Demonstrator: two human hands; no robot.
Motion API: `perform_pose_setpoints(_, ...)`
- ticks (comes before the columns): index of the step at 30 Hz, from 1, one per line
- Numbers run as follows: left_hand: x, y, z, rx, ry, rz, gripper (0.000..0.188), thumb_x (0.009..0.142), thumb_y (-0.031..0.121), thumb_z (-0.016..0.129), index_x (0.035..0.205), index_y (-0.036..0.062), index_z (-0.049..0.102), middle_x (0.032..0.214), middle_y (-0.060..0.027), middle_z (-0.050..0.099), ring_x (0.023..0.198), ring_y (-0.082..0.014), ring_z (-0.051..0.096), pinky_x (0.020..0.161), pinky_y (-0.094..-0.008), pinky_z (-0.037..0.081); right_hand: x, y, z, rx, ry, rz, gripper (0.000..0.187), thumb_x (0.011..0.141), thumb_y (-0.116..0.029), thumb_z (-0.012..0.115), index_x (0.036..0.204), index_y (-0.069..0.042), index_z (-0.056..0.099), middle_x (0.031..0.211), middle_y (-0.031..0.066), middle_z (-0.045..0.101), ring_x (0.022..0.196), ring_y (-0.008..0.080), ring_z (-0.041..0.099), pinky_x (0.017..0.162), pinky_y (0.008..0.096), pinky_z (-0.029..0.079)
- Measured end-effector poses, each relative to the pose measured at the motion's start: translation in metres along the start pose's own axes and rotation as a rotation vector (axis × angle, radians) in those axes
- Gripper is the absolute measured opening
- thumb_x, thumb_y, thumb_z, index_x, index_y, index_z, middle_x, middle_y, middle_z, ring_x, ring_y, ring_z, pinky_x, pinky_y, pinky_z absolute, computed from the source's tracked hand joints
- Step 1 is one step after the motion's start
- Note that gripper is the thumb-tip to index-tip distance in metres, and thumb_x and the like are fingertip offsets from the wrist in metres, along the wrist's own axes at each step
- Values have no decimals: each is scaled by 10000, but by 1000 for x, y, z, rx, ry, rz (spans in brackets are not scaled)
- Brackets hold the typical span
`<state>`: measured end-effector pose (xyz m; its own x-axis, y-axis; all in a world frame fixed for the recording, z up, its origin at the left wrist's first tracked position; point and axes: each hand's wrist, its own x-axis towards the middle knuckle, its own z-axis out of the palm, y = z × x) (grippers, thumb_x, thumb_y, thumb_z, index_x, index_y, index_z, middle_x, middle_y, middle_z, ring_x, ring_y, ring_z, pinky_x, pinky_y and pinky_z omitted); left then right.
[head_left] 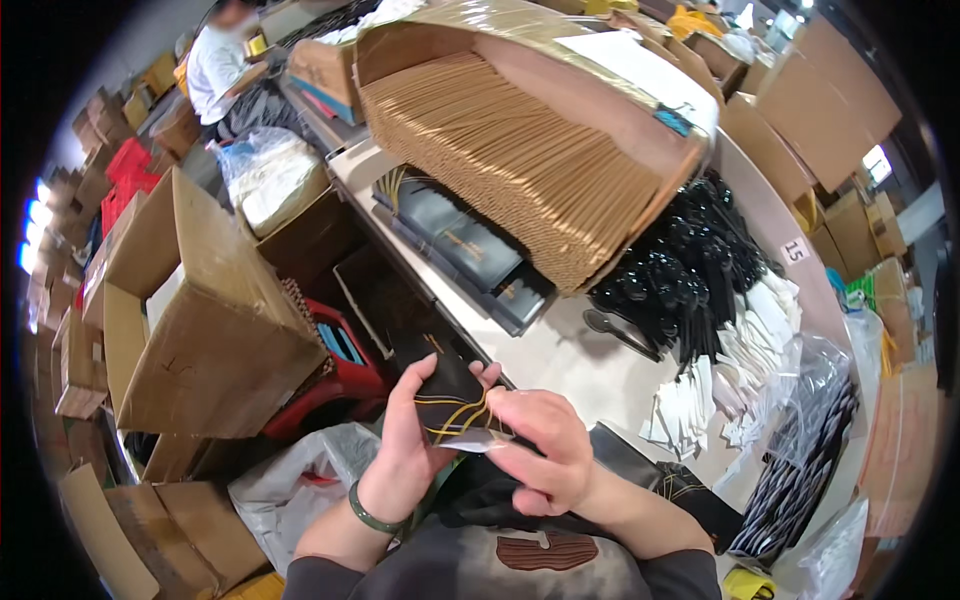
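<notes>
Both my hands are raised over the table's front edge. My left hand (397,455), with a dark bracelet at the wrist, grips a flat black bag (440,365) with small gold print; it looks like a paper gift bag. Yellow cords (452,416) loop across its near end. The fingers of my right hand (548,448) are closed on those cords at the bag's right side. Just below the cords a small whitish piece (474,440) lies between my hands; I cannot tell what it is. Another black bag (640,465) with yellow cords lies beside my right forearm.
An open carton of brown corrugated sheets (510,150) stands on the table, with black bags (460,240) beside it. Right are black plastic-wrapped pieces (690,260), white strips (750,340) and dark striped bundles (800,470). Left are a cardboard box (215,340), a red crate (330,390) and a seated person (220,70).
</notes>
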<state>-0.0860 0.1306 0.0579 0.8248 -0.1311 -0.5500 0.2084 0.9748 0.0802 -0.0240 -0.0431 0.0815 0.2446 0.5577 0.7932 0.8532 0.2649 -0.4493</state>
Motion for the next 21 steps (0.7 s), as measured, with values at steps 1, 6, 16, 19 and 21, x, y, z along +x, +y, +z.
perform_pose_setpoints(1, -7, -8, 15, 78, 79, 44, 419, 970, 377, 509, 1109, -4, 616, 1111, -143, 685, 1015, -285, 661, 933, -403, 527, -2, -5, 1, -186, -61, 76, 460, 917, -217, 653, 1305, 16, 570, 1293, 242, 583, 1177, 384, 589, 973, 447, 480)
perform_pose_setpoints(6, -8, -24, 38, 149, 62, 38, 330, 986, 336, 510, 1098, 46, 622, 1039, -93, 688, 948, -248, 679, 839, -394, 569, -10, -8, -14, -94, -21, 459, 506, 821, -138, 727, 1291, 2, 601, 1338, 195, 580, 1228, 358, 565, 1006, 431, 470)
perform_pose_setpoints(16, 2, -8, 73, 1182, -787, 334, 715, 940, 577, 556, 1363, 2, 529, 1288, -132, 608, 1218, -267, 557, 1047, -428, 430, 96, -90, -135, -246, 350, 416, 162, 858, 14, 743, 1020, 7, 735, 966, 111, 738, 769, 130, 700, 672, 250, 555)
perform_pose_setpoints(19, 54, -49, 77, 1556, -601, 993, 800, 788, 75, 764, 1484, 47, 369, 1368, -138, 512, 1251, -254, 517, 1043, -376, 415, 42, -57, -141, -392, 401, 490, 175, 827, -41, 787, 979, 5, 713, 919, 69, 717, 809, 115, 685, 704, 257, 555)
perform_pose_setpoints(21, 94, -62, 49, 1643, -630, 619, 700, 783, 30, 756, 1399, 45, 424, 1327, -128, 521, 1246, -249, 512, 1076, -396, 390, -24, 7, -91, -83, 683, 566, 276, 797, -105, 807, 1041, -24, 705, 1010, 76, 708, 891, 148, 689, 809, 293, 552)
